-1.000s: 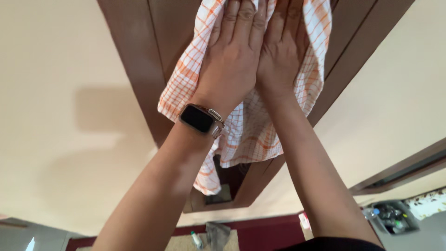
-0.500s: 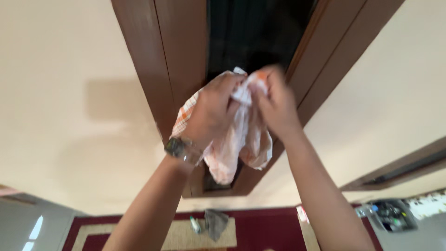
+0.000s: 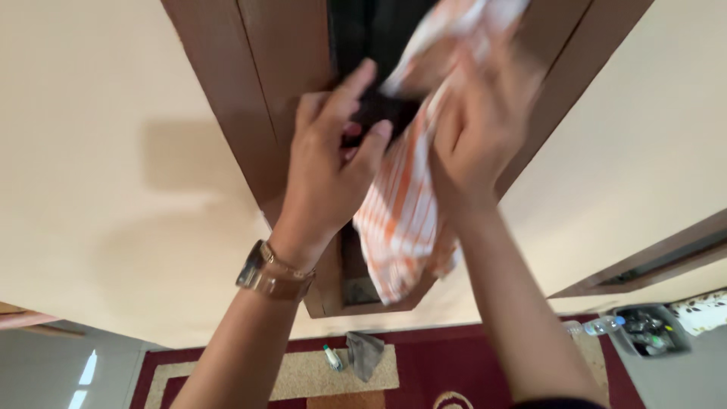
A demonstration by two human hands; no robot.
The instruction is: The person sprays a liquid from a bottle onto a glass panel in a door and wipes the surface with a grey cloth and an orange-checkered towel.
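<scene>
Item: orange-and-white checked cotton cloth (image 3: 401, 204), centre of the frame. Its upper end is bunched and blurred near the top edge; its lower end hangs loose as a long fold down to the middle of the frame, in front of the dark glass.

Right hand (image 3: 481, 125): upper centre-right, blurred. Fingers closed around the upper part of the cloth, gripping it against the window.

Left hand (image 3: 329, 163): centre, just left of the cloth. Fingers spread and slightly curled, thumb out toward the fold; it holds nothing firmly, and whether the fingertips touch the cloth cannot be told. A metal-banded wristwatch (image 3: 273, 276) sits on its wrist, lower centre-left.

Surround: dark brown wooden window frame (image 3: 257, 98), running from the top edge down to the centre, with a narrow dark glass pane (image 3: 363, 30) between its rails. Cream painted wall (image 3: 98, 167) fills the left and right of the frame. A second brown wooden frame (image 3: 659, 254) crosses the right edge.

Below, along the bottom edge: maroon and beige patterned rug (image 3: 303, 375); on it a crumpled grey rag (image 3: 365, 352) just beside a small white bottle with a green cap (image 3: 332, 357). Lower right: a grey box of mixed small objects (image 3: 650, 330), with a clear plastic bottle (image 3: 602, 326) just beside it.
</scene>
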